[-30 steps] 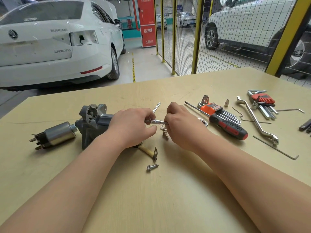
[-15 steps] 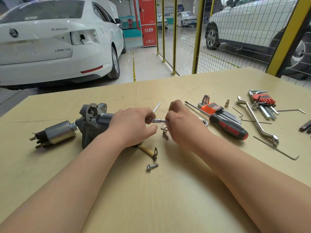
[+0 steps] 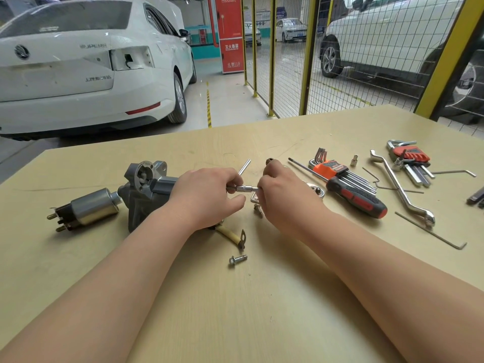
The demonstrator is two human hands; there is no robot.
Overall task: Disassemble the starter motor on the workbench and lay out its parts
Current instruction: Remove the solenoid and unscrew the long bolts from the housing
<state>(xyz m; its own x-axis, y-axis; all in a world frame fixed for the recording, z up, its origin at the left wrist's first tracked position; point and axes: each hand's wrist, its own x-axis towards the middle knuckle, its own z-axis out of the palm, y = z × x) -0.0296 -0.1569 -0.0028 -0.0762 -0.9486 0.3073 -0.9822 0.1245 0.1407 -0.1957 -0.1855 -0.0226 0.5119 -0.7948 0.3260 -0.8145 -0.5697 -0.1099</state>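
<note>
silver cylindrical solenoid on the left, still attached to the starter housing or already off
Already off. The silver cylindrical solenoid lies on its side on the wooden workbench, beside the grey starter housing, its plunger end pointing at the housing.

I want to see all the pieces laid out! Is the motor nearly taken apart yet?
Not nearly. Done so far: one bolt lies loose on the workbench, and the solenoid seems pulled off to the side of the motor housing. Right now the left hand and right hand both grip a small silver tool. The housing looks unopened, so most parts are left.
</note>
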